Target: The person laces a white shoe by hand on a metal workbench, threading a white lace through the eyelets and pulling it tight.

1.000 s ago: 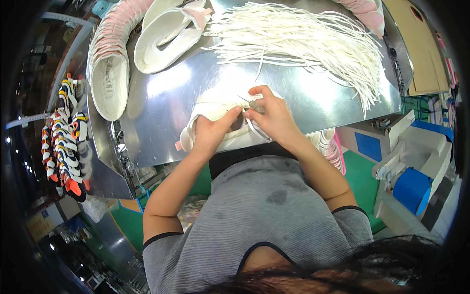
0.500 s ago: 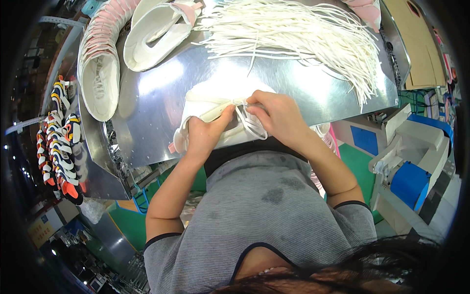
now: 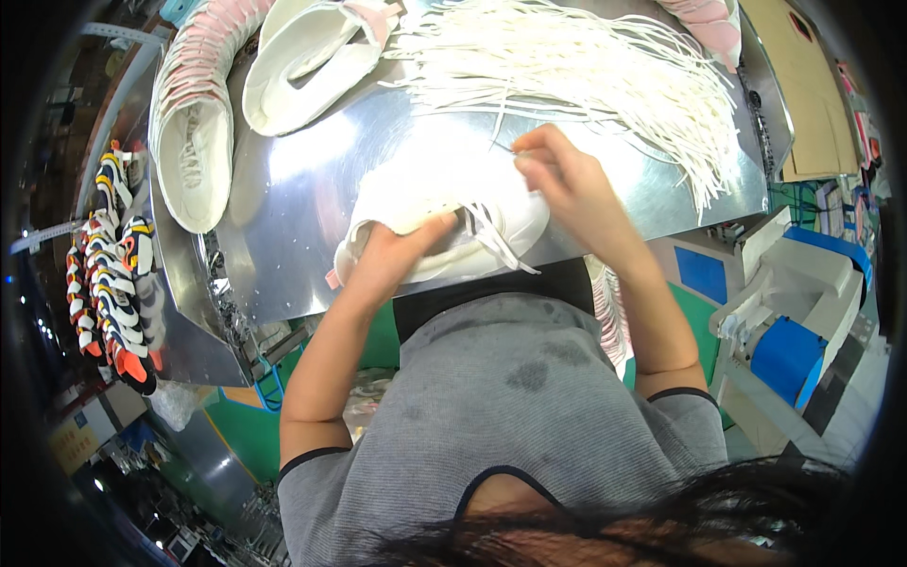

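Observation:
A white shoe upper (image 3: 515, 203) with a small pink heel tab rests at the near edge of the metal table. My left hand (image 3: 392, 250) grips it by the collar, fingers inside and thumb on top by the eyelets. White laces (image 3: 489, 231) run through the upper, with loose ends hanging over its near side. Just right of and beyond the upper, my right hand (image 3: 562, 180) is raised with thumb and forefinger pinched. A thin, short line sticks out of that pinch; whether it is a lace end or a tool is unclear.
A heap of loose white laces (image 3: 576, 71) covers the table's far side. Nested pink-and-white uppers (image 3: 194, 151) curve along the left, beside another white upper (image 3: 312, 71). Multicoloured shoe parts (image 3: 118, 283) hang further left. A grey-and-blue machine (image 3: 794, 331) stands at the right.
My right hand has left the laces and moved up and away to the right. The lace loops now hang as loose ends. My left hand still grips the upper.

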The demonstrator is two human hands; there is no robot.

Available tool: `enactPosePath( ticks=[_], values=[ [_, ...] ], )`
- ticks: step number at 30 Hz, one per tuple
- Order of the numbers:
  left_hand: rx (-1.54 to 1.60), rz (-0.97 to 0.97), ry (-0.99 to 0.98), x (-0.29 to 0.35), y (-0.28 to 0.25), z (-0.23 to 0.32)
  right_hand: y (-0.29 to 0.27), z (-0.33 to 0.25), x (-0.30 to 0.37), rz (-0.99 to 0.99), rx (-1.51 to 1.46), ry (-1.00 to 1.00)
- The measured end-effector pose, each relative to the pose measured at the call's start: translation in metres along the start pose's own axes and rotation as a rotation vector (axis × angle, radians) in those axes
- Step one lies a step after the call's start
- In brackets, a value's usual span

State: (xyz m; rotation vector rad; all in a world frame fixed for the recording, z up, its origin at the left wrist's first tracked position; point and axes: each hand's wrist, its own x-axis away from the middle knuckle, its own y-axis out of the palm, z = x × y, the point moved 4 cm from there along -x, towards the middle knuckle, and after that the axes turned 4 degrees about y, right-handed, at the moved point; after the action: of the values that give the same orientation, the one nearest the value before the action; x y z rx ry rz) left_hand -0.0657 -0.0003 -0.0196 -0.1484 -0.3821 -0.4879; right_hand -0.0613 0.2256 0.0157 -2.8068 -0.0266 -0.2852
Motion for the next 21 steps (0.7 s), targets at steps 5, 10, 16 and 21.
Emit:
enactPosePath(
  ticks=[5,10,16,21],
  values=[
    [-0.179,0.145,0.239,-0.005,0.006,0.017,0.047,0.026,0.001,0.116,-0.019,-0.16],
    [0.229,0.022,-0.237,0.002,0.004,0.017,0.056,0.027,-0.001,0.215,0.216,-0.214],
    [1.252,-0.025,0.587,0.115,-0.105,0.111,0.058,0.034,-0.005,0.271,0.242,-0.088],
    [0.118,0.532,0.37,0.1,-0.047,0.054,0.062,0.03,-0.011,0.308,0.269,-0.133]
  ],
)
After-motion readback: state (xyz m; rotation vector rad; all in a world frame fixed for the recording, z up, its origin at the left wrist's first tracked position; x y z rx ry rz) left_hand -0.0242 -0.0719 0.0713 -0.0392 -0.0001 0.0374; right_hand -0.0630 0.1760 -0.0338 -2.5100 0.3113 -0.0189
